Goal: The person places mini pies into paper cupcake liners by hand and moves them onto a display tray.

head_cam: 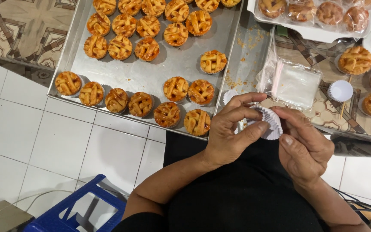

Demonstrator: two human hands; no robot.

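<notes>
My left hand (pixel 230 131) and my right hand (pixel 303 148) are together just below the table edge, both pinching white paper baking cups (pixel 271 122) between thumbs and fingers. A large metal baking tray (pixel 151 71) lies ahead on the left, holding several small lattice-topped tarts (pixel 176 88) in loose rows. The nearest tart (pixel 197 122) sits at the tray's front rim, just left of my left hand.
A pile of clear plastic bags (pixel 295 83) lies beyond my hands. Another white paper cup (pixel 340 90) and more tarts (pixel 355 60) sit on the patterned table at right. White trays of wrapped tarts (pixel 318 17) are at the back. A blue plastic stool (pixel 71 212) stands on the white tiled floor.
</notes>
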